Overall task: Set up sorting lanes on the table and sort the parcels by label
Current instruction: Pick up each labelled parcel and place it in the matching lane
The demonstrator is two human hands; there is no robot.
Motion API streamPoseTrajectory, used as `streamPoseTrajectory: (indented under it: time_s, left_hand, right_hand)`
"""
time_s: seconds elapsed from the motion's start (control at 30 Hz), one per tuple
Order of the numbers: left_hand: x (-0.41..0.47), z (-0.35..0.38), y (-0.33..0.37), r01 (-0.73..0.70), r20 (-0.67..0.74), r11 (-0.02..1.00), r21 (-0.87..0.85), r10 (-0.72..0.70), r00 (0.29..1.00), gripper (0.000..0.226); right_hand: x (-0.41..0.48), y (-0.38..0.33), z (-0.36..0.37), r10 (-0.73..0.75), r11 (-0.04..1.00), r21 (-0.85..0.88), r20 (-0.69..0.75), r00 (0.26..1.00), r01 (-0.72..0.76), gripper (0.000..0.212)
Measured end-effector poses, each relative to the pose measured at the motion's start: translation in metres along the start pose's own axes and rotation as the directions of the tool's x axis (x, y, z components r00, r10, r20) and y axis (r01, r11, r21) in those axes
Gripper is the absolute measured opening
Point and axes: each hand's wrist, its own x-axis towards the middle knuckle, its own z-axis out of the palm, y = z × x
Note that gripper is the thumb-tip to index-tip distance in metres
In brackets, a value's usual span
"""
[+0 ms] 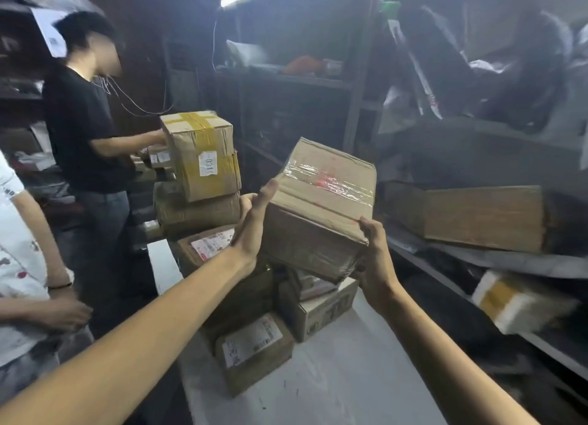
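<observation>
**Storeroom sorting table: one parcel lifted for sorting**

Taped parcel (318, 208) is held tilted above the pile of parcels (254, 345) at the table's (350, 377) far end. Left hand (251, 227) presses flat-fingered on its side; right hand (375, 259) grips its lower corner. Likely step: label check. Next move calls for turning it, then choosing a lane.

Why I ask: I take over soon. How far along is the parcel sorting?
Done: little; no lanes show, only labelled cardboard parcels clustered on the white table. In hand: a brown cardboard box sealed with clear tape, held above them between left hand and right hand. Left: placing it, sorting that cluster, and seemingly the yellow-taped cardboard box stack beyond.
</observation>
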Motion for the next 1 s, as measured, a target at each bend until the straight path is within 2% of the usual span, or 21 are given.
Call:
streamPoseTrajectory:
  time_s: [0.13, 0.27, 0.33, 0.4, 0.43, 0.5, 0.53, 0.57, 0.63, 0.67, 0.7, 0.77, 0.83, 0.9, 0.93, 1.0]
  left_hand:
    - [-0.041, 0.014, 0.009, 0.119, 0.161, 0.990, -0.076, -0.106, 0.981, 0.065]
    - [-0.068, 0.018, -0.001, 0.356, 0.358, 0.931, -0.084, -0.305, 0.882, 0.056]
    - [-0.082, 0.022, -0.008, 0.438, 0.389, 0.898, -0.047, -0.387, 0.836, 0.053]
    - [-0.093, 0.029, -0.015, 0.459, 0.412, 0.888, -0.031, -0.407, 0.815, 0.052]
    - [-0.097, 0.033, -0.019, 0.442, 0.405, 0.897, -0.016, -0.399, 0.823, 0.060]
    - [-0.101, 0.041, -0.032, 0.390, 0.361, 0.921, 0.016, -0.369, 0.856, 0.095]
    - [-0.108, 0.046, -0.036, 0.344, 0.321, 0.938, 0.045, -0.340, 0.884, 0.107]
    - [-0.120, 0.052, -0.035, 0.302, 0.297, 0.951, 0.059, -0.306, 0.904, 0.109]
    - [-0.145, 0.064, -0.033, 0.207, 0.286, 0.972, 0.112, -0.231, 0.930, 0.108]
    - [-0.157, 0.071, -0.032, 0.137, 0.278, 0.977, 0.165, -0.180, 0.944, 0.108]
    - [-0.168, 0.076, -0.033, 0.055, 0.274, 0.971, 0.234, -0.120, 0.954, 0.108]
    - [-0.189, 0.086, -0.028, -0.101, 0.290, 0.898, 0.428, -0.030, 0.956, 0.109]
    - [-0.208, 0.096, -0.024, -0.204, 0.348, 0.803, 0.559, -0.004, 0.937, 0.114]
    - [-0.226, 0.106, -0.022, -0.309, 0.430, 0.725, 0.616, 0.019, 0.903, 0.115]
    - [-0.232, 0.110, -0.024, -0.370, 0.476, 0.690, 0.621, 0.043, 0.879, 0.117]
    - [-0.243, 0.117, -0.024, -0.459, 0.556, 0.652, 0.604, 0.069, 0.829, 0.120]
  right_hand:
    - [-0.038, -0.005, -0.023, 0.013, 1.000, -0.027, 0.002, 1.000, -0.013, 0.062]
    - [-0.079, -0.015, -0.052, 0.005, 0.993, -0.119, 0.094, 0.996, 0.006, 0.044]
    - [-0.098, -0.015, -0.066, 0.042, 0.988, -0.153, 0.102, 0.994, -0.026, 0.047]
    - [-0.117, -0.013, -0.078, 0.072, 0.978, -0.201, 0.074, 0.995, -0.056, 0.037]
    - [-0.126, -0.013, -0.083, 0.109, 0.968, -0.231, 0.038, 0.993, -0.097, 0.030]
    - [-0.139, -0.012, -0.091, 0.145, 0.930, -0.334, -0.054, 0.988, -0.155, 0.015]
    - [-0.146, -0.012, -0.092, 0.155, 0.903, -0.387, -0.111, 0.982, -0.186, 0.014]
    - [-0.151, -0.010, -0.093, 0.168, 0.855, -0.461, -0.188, 0.968, -0.238, 0.034]
    - [-0.165, -0.006, -0.090, 0.192, 0.731, -0.560, -0.380, 0.905, -0.390, 0.095]
    - [-0.176, -0.006, -0.087, 0.178, 0.704, -0.566, -0.444, 0.878, -0.429, 0.106]
    - [-0.187, -0.006, -0.085, 0.152, 0.699, -0.565, -0.482, 0.863, -0.439, 0.105]
    - [-0.208, -0.007, -0.086, 0.182, 0.752, -0.480, -0.507, 0.843, -0.451, 0.105]
    - [-0.227, -0.004, -0.092, 0.291, 0.841, -0.278, -0.492, 0.820, -0.465, 0.127]
    - [-0.245, -0.004, -0.097, 0.359, 0.885, -0.094, -0.485, 0.797, -0.456, 0.148]
    - [-0.254, -0.004, -0.101, 0.371, 0.894, -0.045, -0.486, 0.791, -0.447, 0.149]
    - [-0.273, -0.004, -0.109, 0.334, 0.923, 0.011, -0.519, 0.787, -0.385, 0.136]
